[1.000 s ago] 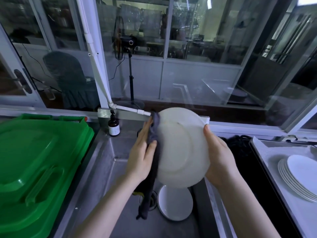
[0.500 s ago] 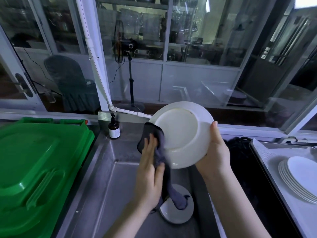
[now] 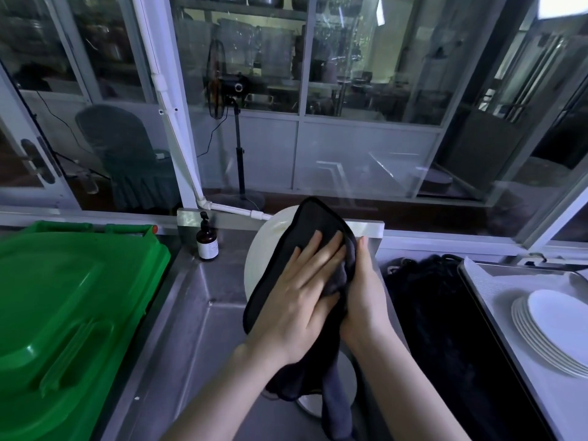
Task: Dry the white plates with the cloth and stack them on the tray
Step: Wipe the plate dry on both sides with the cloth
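Because the white plate is held nearly upright over the sink by the bench's back edge, the dark cloth can be spread over it and pressed firmly, probably to dry it. The left grip lies wide, fingers straight and flat on the cloth, while the right grip clasps the plate's right rim, thumb in front, fingers hidden behind. A stack of plates sits on the tray at the bench's right edge.
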Demonstrator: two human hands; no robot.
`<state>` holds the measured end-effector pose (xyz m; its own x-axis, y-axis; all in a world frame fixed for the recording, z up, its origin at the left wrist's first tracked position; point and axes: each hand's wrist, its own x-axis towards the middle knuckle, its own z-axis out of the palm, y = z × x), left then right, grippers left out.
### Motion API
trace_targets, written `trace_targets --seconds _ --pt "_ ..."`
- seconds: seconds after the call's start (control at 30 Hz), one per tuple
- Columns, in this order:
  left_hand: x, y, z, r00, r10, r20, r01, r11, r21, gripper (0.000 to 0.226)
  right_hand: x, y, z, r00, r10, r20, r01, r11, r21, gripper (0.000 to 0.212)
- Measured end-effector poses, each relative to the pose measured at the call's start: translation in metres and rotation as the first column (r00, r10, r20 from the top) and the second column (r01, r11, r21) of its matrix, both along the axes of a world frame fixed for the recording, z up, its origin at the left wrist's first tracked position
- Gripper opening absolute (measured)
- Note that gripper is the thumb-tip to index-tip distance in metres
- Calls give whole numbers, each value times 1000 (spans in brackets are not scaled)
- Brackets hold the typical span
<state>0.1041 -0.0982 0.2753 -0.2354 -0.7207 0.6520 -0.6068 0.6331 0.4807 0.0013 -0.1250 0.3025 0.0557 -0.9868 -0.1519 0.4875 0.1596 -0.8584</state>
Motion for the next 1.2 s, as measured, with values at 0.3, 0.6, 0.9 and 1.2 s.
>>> trace_targets --seconds 0.3,0.6,0.9,1.2 --pt "24 -43 14 943 205 -263 -131 953 273 47 2 20 -12 964 46 -260 -77 991 -109 47" --pt "41 -15 -47 711 516 -478 -193 797 573 42 -35 -1 -1 970 -53 -237 53 999 -9 48" --pt "1 12 -37 976 179 -126 -180 984 -3 57 -24 -13 -5 994 -52 -91 53 999 7 51" --pt "18 -21 -18 925 271 -265 -214 950 227 55 -29 -11 6 970 -110 -215 111 994 -9 47"
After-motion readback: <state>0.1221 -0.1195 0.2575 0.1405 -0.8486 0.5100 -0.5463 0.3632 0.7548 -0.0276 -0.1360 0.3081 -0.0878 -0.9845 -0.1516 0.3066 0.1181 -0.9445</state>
